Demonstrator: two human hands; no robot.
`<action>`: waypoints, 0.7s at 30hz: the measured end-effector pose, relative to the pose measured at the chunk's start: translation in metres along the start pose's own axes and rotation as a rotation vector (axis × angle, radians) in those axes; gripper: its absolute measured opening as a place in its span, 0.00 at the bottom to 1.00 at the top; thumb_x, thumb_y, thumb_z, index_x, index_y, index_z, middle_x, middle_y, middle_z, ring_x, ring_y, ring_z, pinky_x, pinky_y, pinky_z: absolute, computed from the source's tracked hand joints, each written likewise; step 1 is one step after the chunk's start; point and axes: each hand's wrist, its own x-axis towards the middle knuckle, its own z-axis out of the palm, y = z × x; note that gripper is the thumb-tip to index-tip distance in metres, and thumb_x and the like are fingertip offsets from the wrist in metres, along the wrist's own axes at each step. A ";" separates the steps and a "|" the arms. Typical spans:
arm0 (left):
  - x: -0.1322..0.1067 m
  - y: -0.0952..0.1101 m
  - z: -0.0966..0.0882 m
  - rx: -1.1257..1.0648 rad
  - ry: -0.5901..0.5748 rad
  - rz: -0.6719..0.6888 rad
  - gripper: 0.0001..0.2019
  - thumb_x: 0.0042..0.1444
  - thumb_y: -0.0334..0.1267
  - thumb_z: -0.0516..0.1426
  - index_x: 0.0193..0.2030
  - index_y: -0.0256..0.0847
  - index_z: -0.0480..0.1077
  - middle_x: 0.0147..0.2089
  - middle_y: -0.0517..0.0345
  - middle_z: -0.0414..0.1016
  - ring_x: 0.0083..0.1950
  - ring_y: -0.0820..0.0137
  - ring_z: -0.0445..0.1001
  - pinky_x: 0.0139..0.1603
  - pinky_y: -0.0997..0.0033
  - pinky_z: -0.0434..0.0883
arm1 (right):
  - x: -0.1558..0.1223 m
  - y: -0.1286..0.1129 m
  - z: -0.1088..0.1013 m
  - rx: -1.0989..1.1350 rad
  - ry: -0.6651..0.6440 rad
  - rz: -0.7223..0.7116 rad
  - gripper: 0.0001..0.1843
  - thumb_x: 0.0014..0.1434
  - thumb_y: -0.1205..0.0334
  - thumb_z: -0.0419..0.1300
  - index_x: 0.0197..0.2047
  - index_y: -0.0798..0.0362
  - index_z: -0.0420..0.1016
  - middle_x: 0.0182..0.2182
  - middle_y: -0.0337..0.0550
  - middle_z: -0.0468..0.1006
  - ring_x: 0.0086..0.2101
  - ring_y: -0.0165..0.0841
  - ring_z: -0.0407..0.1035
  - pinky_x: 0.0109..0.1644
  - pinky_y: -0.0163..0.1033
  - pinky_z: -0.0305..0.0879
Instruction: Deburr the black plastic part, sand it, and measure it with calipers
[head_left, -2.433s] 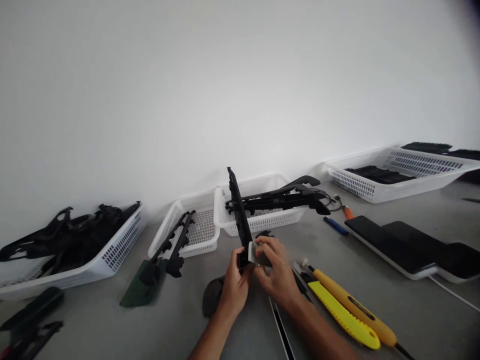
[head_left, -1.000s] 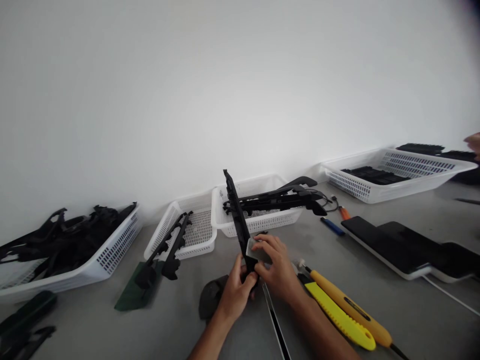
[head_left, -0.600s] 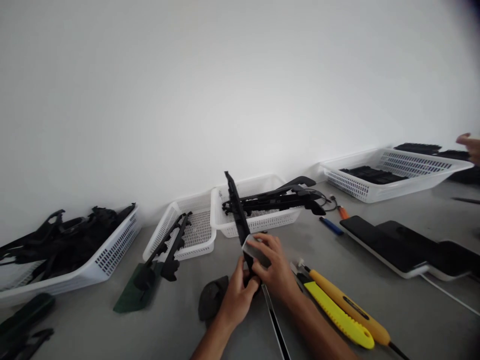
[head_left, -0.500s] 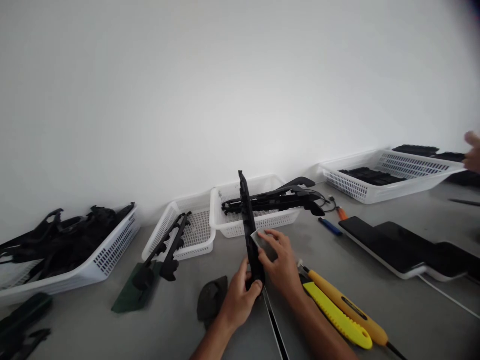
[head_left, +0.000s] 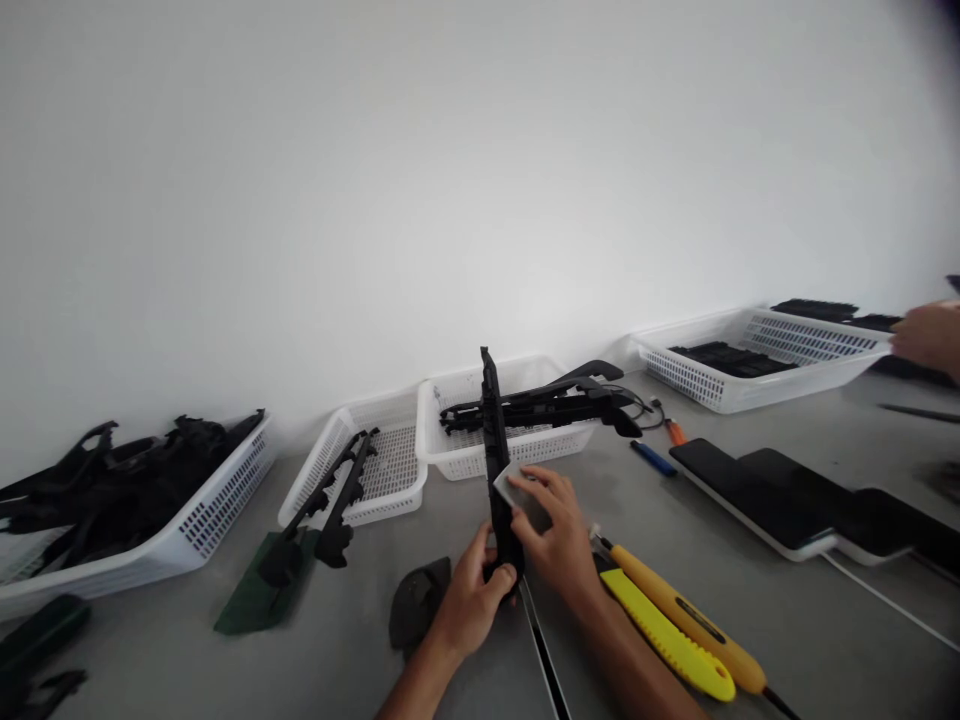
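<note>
A long, narrow black plastic part point(head_left: 493, 425) stands tilted away from me, its far end reaching over a white basket. Its lower end is gripped by my left hand point(head_left: 471, 600), thumb across the front. My right hand point(head_left: 559, 530) pinches a thin grey flat piece point(head_left: 508, 484), perhaps sandpaper or a pad, against the right edge of the part. Below the part a thin strip with pale edges point(head_left: 544, 660) runs toward me. A dark, rounded piece point(head_left: 420, 603) lies left of my left hand.
Black parts fill the left basket point(head_left: 225, 505), the middle basket point(head_left: 457, 462) and the right basket point(head_left: 724, 395). A yellow cutter point(head_left: 667, 635), an orange-handled tool point(head_left: 690, 625) and phone-like slabs point(head_left: 750, 500) lie at right. Another person's hand point(head_left: 930, 338) is by the right basket.
The view has shifted slightly. Both my hands keep their hold on the black part and grey piece. The other person's hand has come lower and further left, beside the right basket.
</note>
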 end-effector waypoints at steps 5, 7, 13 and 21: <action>0.000 -0.003 -0.003 0.016 0.009 -0.018 0.35 0.58 0.42 0.62 0.72 0.39 0.64 0.40 0.59 0.75 0.35 0.69 0.70 0.35 0.70 0.72 | 0.001 -0.004 0.002 -0.004 -0.001 0.032 0.21 0.62 0.66 0.61 0.56 0.45 0.84 0.57 0.50 0.78 0.58 0.48 0.70 0.64 0.61 0.70; 0.000 -0.006 -0.005 0.035 0.009 -0.022 0.35 0.58 0.43 0.62 0.72 0.39 0.64 0.40 0.59 0.75 0.36 0.68 0.71 0.35 0.69 0.72 | 0.000 -0.006 0.003 0.000 0.043 0.075 0.19 0.62 0.64 0.61 0.56 0.46 0.83 0.56 0.52 0.77 0.57 0.49 0.70 0.64 0.61 0.69; 0.002 -0.005 -0.007 0.025 0.035 0.017 0.33 0.59 0.43 0.63 0.71 0.44 0.66 0.41 0.60 0.77 0.40 0.66 0.73 0.41 0.68 0.72 | -0.006 -0.022 0.002 0.091 -0.142 -0.012 0.24 0.51 0.71 0.61 0.51 0.46 0.80 0.54 0.48 0.76 0.55 0.45 0.72 0.62 0.52 0.71; 0.000 -0.003 -0.007 0.014 -0.028 -0.037 0.38 0.56 0.44 0.64 0.73 0.40 0.64 0.38 0.60 0.72 0.34 0.69 0.68 0.34 0.70 0.70 | 0.003 -0.009 0.000 0.010 -0.022 0.061 0.20 0.63 0.66 0.59 0.56 0.46 0.81 0.59 0.50 0.78 0.59 0.48 0.69 0.65 0.59 0.68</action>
